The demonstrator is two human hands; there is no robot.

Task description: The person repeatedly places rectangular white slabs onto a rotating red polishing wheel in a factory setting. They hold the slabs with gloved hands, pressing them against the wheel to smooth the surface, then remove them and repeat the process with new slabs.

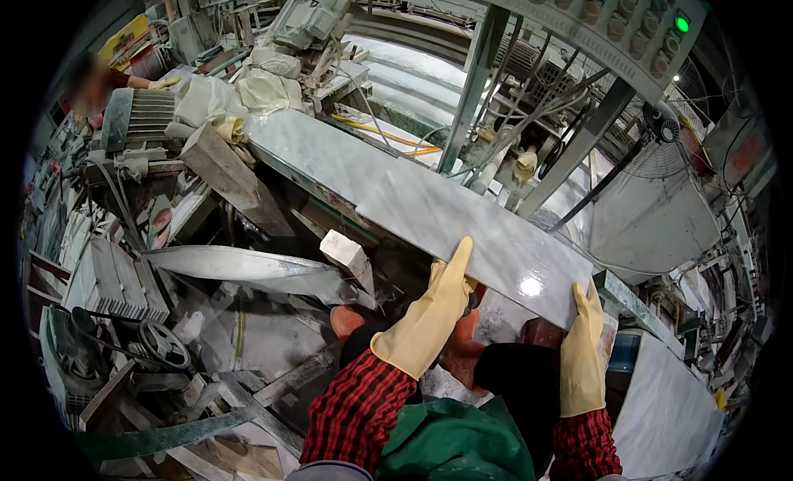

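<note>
Head view, looking down into a cluttered stone workshop: I see a pale grey-veined slab point(496, 237) lying on the slant across the middle, glossy near its right end, its left end overlapping another long pale slab point(306, 150). The left hand point(423, 316), in a cream rubber glove, grips the slab's near edge, one finger on top and others curled below. The right hand point(583, 353), gloved alike, has its fingers raised against the slab's right end; I cannot tell whether they close on it. Red-and-black checked sleeves point(357, 411) and a green apron point(458, 440) show below, with orange boots point(464, 349) beneath the slab. Above stands a control panel point(586, 26) with one lit green button point(681, 24); a fan point(661, 124) is at the upper right. At the far upper left, a co-worker's gloved hand point(163, 83) reaches over machinery.
</note>
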